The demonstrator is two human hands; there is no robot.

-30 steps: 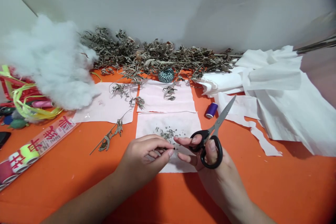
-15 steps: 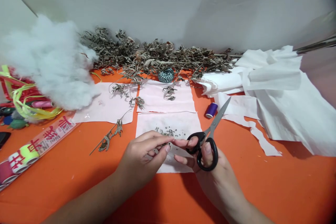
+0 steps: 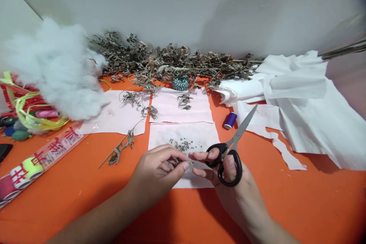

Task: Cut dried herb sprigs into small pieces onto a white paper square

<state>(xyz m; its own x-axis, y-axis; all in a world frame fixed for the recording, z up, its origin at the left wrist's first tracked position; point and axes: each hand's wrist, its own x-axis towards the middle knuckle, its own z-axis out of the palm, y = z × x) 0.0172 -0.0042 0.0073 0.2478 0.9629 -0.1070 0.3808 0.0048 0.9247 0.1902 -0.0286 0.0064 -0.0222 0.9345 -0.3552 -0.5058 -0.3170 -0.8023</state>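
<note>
My left hand (image 3: 160, 167) pinches a small piece of dried leaf (image 3: 190, 162) between thumb and fingertips, over a white cloth (image 3: 197, 181). Most of that piece is hidden by the fingers. Black-handled scissors (image 3: 239, 131) hang on my right hand (image 3: 228, 183), thumb and a finger through the loops, blades closed and pointing up to the right. The right fingertips lie just beside the left ones, slightly apart. Crushed leaf bits (image 3: 183, 145) are scattered on the cloth beyond my hands. A dried leaf sprig (image 3: 121, 148) lies on the orange table to the left.
Dried branches (image 3: 171, 61) line the wall behind a ball of twine (image 3: 180, 82). White stuffing (image 3: 57, 68), ribbons (image 3: 31, 110) and a pack of thread spools (image 3: 37, 164) are at left. A purple thread spool (image 3: 230, 120) and white fabric sheets (image 3: 311, 122) are at right.
My right hand, with the scissors, has shifted slightly right, and its fingertips have drawn away from the left hand's. The left hand has barely moved.
</note>
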